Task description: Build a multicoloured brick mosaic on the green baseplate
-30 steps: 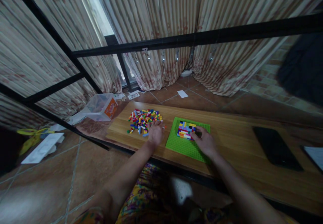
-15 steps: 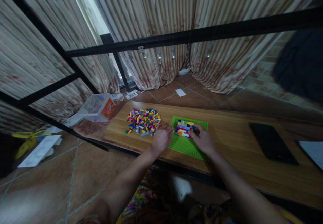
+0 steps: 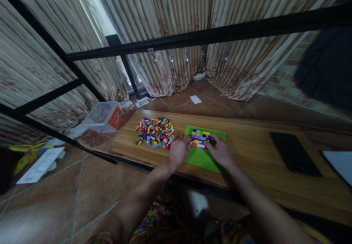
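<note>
A low build of multicoloured toy bricks (image 3: 200, 135) sits on a green studded baseplate (image 3: 205, 157) on the wooden bench. My left hand (image 3: 179, 150) is at the build's left edge with its fingers pinched together; whatever is between the fingertips is too small and hidden to make out. From the right side, my right hand (image 3: 220, 151) grips the build's edge, the thumb at its near right corner and the fingers behind. Left of my left hand lies a heaped pile of loose toy bricks (image 3: 156, 131) in many colours.
A clear plastic box (image 3: 103, 117) with an orange label stands off the bench's left end. A flat black object (image 3: 295, 154) and white paper (image 3: 338, 162) lie to the right. Black metal bars (image 3: 176, 44) cross beyond the bench, before striped curtains (image 3: 178, 13).
My left hand has moved slightly right, its fingertips now up against the build's left edge. My right hand stays on the build. The whole view has shifted slightly.
</note>
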`<state>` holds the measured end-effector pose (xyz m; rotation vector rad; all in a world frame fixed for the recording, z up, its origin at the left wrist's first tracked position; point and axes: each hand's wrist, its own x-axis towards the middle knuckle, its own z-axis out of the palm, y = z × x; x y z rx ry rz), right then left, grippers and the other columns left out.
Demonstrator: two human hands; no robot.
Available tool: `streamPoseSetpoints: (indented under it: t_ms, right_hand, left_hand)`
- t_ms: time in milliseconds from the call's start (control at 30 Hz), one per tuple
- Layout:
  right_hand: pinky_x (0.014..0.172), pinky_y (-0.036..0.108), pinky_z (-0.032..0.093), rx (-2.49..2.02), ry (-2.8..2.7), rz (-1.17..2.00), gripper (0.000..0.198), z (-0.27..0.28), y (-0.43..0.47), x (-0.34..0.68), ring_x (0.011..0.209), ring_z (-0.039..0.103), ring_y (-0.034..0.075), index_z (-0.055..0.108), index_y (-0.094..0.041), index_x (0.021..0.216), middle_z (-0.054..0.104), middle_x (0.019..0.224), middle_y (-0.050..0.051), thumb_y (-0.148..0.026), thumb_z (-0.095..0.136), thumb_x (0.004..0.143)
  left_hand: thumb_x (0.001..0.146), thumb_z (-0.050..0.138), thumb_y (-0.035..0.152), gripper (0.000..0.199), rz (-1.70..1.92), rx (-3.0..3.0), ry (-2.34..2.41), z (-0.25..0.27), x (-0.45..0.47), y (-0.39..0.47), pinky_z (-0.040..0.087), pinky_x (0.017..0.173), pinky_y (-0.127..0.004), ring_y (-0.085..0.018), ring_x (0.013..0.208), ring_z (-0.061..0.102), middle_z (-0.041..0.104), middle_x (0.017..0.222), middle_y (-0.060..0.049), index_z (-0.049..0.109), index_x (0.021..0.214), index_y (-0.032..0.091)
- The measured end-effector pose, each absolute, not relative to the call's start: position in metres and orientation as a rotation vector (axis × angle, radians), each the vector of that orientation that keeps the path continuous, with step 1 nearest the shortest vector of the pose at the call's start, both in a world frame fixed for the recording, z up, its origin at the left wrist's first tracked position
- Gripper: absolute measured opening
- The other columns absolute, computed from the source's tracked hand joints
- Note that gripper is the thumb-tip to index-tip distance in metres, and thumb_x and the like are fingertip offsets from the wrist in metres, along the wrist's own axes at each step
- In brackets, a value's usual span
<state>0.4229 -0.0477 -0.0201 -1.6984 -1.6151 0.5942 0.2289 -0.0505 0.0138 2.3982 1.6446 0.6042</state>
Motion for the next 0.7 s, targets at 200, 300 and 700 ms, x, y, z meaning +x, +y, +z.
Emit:
streamPoseSetpoints:
  t_ms: [200,300,700]
  right_hand:
    - [0.086,0.04,0.049,-1.701,-1.626,0.581,0.045,-0.021,-0.049,0.423,0.092,0.064,0.024,0.058,-0.015,0.119,0.068,0.108,0.014,-0.042,0.054,0.084]
    - [0.087,0.04,0.049,-1.714,-1.615,0.587,0.046,-0.022,-0.05,0.421,0.094,0.064,0.025,0.057,-0.013,0.12,0.067,0.111,0.015,-0.041,0.053,0.084]
    - [0.09,0.044,0.048,-1.671,-1.643,0.576,0.054,-0.03,-0.048,0.425,0.099,0.064,0.028,0.058,-0.011,0.119,0.066,0.111,0.017,-0.051,0.05,0.084]
  left_hand:
    - [0.091,0.048,0.02,0.02,0.605,2.512,1.619,0.007,0.226,-0.051,0.043,0.089,-0.035,-0.018,0.079,0.062,0.068,0.078,-0.003,0.066,0.082,0.021]
    - [0.09,0.046,0.015,0.024,0.566,2.629,1.557,0.003,0.225,-0.051,0.043,0.088,-0.035,-0.018,0.077,0.06,0.066,0.075,-0.004,0.066,0.079,0.02]
    - [0.089,0.049,0.014,0.016,0.531,2.738,1.495,0.0,0.224,-0.052,0.046,0.085,-0.038,-0.021,0.084,0.061,0.066,0.081,-0.007,0.065,0.086,0.017]
